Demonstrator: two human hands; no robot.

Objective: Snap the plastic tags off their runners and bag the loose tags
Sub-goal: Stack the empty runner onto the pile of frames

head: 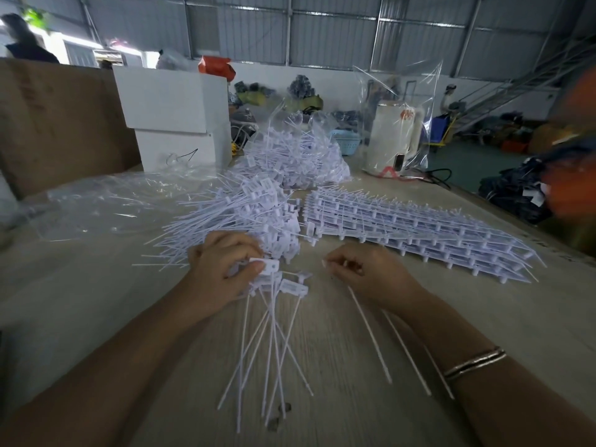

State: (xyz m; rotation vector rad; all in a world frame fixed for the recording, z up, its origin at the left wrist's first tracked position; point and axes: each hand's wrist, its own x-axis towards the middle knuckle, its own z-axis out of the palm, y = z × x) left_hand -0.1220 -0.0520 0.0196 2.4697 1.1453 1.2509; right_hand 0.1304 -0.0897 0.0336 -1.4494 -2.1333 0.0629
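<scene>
On the pale wood-grain desk (338, 366), the left hand (222, 272) grips a bunch of white plastic tags (274, 304) by their flat heads, their thin tails fanning toward the near edge. The right hand (367, 274), just beside it, pinches thin white plastic strips (371, 337) that trail nearward under the wrist, which wears a silver bangle (474, 362). Beyond the hands lies a heap of loose white tags (232, 214); to the right, a stack of white tag runners (419, 230). Farther off stands a clear plastic bag full of tags (296, 156).

Both forearms reach forward, left grip (225, 269) curled closed, right grip (364, 272) curled, pinching.
</scene>
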